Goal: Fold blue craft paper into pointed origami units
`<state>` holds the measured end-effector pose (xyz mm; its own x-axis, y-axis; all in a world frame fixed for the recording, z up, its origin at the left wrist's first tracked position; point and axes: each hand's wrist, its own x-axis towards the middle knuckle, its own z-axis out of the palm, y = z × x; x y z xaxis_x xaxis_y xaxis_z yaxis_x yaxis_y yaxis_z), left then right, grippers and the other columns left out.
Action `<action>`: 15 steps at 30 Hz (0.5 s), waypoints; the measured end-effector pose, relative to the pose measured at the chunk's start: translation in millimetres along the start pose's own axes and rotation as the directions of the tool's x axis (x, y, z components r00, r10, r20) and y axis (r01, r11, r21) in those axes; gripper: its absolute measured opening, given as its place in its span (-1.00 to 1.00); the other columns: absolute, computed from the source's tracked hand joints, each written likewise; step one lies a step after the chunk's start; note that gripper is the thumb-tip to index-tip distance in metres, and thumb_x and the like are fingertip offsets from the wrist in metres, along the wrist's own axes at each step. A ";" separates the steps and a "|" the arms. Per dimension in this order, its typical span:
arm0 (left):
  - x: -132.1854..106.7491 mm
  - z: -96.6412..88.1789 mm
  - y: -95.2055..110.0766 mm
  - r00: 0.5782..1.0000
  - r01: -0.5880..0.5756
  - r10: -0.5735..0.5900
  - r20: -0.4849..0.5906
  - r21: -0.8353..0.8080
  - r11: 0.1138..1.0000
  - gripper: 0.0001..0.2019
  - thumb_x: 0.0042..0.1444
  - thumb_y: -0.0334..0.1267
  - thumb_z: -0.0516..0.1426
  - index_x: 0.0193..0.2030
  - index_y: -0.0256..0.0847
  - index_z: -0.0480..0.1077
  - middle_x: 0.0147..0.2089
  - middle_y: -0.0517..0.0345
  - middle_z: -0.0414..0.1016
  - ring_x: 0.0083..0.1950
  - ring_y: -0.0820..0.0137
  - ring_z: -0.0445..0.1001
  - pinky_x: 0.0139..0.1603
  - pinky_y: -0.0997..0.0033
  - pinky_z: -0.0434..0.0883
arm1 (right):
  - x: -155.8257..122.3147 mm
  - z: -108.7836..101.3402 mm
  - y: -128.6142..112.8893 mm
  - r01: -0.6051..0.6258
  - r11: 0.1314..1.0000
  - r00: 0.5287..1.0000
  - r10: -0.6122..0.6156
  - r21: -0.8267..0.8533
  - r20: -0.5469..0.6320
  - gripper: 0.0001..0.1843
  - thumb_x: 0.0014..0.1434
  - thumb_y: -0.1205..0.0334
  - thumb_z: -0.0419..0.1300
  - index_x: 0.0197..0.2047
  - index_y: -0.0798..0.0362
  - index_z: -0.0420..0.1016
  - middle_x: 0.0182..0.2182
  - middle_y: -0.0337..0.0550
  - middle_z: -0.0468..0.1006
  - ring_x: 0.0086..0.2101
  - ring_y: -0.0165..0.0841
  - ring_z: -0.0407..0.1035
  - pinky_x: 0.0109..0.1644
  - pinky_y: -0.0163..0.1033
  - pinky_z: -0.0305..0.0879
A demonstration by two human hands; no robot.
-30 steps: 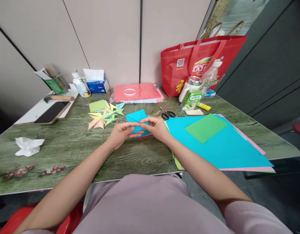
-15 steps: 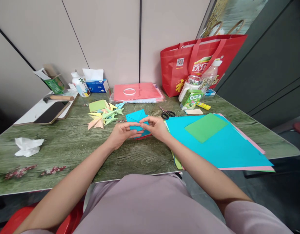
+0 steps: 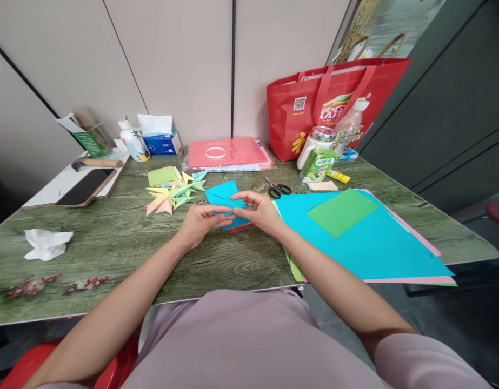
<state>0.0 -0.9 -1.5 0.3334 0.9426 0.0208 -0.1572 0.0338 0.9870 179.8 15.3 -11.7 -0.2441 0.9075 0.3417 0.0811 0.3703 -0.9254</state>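
Observation:
A folded blue paper piece (image 3: 222,195) is held just above the green wood-grain table (image 3: 111,243), near its middle. My left hand (image 3: 203,221) pinches its near left edge with closed fingers. My right hand (image 3: 259,210) pinches the near right part, thumb and forefinger pressed on a fold. Under the paper a red sheet edge (image 3: 238,228) shows. To the left lies a cluster of pointed folded paper pieces (image 3: 174,194) in yellow, green, peach and blue.
Large blue, green and pink sheets (image 3: 354,237) lie to the right, black scissors (image 3: 278,189) behind my right hand. A red bag (image 3: 334,102), a jar, a green carton and a glue stick stand at the back right. A crumpled tissue (image 3: 46,243) lies left, a phone (image 3: 85,186) on a board.
The blue paper piece has tilted up and shifted slightly left between my fingers. Both hands stay at the same spot.

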 end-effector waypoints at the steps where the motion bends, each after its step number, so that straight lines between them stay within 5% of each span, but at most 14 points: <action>1: 0.1 0.0 -0.1 1.000 -0.005 0.005 -0.006 0.004 1.000 -0.75 -0.22 -0.24 0.32 -0.34 -0.28 0.54 -0.33 0.06 0.59 -0.22 0.21 0.55 0.00 0.05 0.41 | 0.4 0.2 1.7 -0.001 1.000 1.000 0.001 0.016 -0.008 -0.63 -0.12 0.15 0.30 -0.20 0.05 0.40 -0.28 -0.17 0.50 -0.24 -0.37 0.38 -0.14 -0.24 0.33; 8: -0.1 -0.6 -2.5 0.999 -0.036 0.036 0.009 0.038 0.999 -0.77 -0.17 -0.23 0.30 -0.35 -0.29 0.54 -0.31 0.03 0.59 -0.19 0.19 0.54 0.00 0.07 0.42 | 1.1 2.3 10.5 -0.199 0.960 0.978 0.209 0.199 -0.028 -0.43 -0.25 0.16 0.36 -0.16 -0.01 0.22 -0.54 -0.42 0.35 -0.56 -0.47 0.37 -0.42 -0.29 0.38; 15: 0.5 0.1 -0.8 1.000 -0.016 0.017 -0.021 0.058 0.998 -0.76 -0.19 -0.24 0.31 -0.34 -0.29 0.53 -0.33 0.08 0.59 -0.26 0.26 0.56 -0.03 0.12 0.45 | 0.8 2.7 7.9 -0.232 0.946 0.972 0.233 0.227 0.021 -0.42 -0.31 0.17 0.39 -0.21 0.04 0.26 -0.51 -0.34 0.45 -0.52 -0.43 0.42 -0.38 -0.26 0.39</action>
<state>0.4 -0.5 -2.2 0.3113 0.9497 0.0343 -0.1079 -0.0006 0.9942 177.7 18.4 -19.2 -0.2385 0.9646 0.1128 -0.0861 0.0947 -0.9918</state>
